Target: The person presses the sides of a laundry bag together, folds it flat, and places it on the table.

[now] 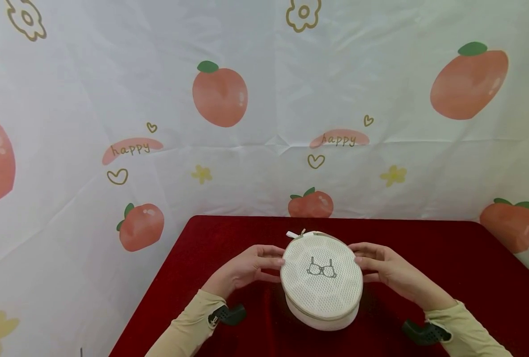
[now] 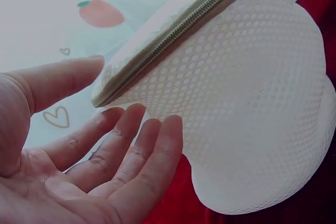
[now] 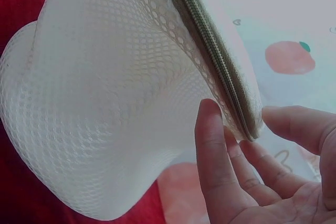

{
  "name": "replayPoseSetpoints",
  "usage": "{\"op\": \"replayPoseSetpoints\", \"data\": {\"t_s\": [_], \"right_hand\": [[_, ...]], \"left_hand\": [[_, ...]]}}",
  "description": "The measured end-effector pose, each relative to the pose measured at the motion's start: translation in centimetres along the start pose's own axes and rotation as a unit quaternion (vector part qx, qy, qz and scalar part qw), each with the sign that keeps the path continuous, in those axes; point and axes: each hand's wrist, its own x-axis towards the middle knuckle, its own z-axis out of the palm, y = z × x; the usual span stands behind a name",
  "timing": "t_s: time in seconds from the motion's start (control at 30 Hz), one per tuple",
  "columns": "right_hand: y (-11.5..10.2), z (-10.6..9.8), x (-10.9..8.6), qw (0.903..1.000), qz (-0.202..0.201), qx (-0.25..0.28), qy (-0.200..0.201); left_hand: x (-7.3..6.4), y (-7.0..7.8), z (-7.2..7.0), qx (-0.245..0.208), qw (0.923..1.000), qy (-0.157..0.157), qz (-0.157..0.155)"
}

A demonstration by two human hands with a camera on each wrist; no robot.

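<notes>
- Head view: you have the white mesh bag [image 1: 322,320] at the near middle of the table, its printed lid [image 1: 320,295] tilted toward you. Whether its base touches down, you can't tell.
- Your left hand [image 1: 248,270] and right hand [image 1: 391,270] pinch its rim from opposite sides — the step in hand looks like steadying or placing it. The next move seems to call for even, light pressure from both.
- Under it spreads the dark red tabletop [image 1: 228,235]; beyond the far edge hangs a pale backdrop [image 1: 264,99] with printed fruit, hearts and "happy".
- Left wrist view: your thumb sits at the lid's edge, fingers beneath, near the zip [image 2: 184,29].
- Right wrist view: your thumb and fingers mirror that pinch — the mesh side dips in folds, so squeezing hard could crumple it.
</notes>
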Motion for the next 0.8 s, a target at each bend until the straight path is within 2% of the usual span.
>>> {"op": "replayPoseSetpoints", "data": {"t_s": [0.4, 0.8], "right_hand": [[0.25, 0.21, 0.03, 0.9996, -0.004, 0.028, -0.004], [0.64, -0.13, 0.34, 0.9996, -0.009, 0.026, 0.007]], "left_hand": [[0.54, -0.74, 0.40, -0.006, 0.9997, 0.022, -0.001], [0.96, -1.01, 0.57, 0.000, 0.9991, 0.042, 0.005]]}}
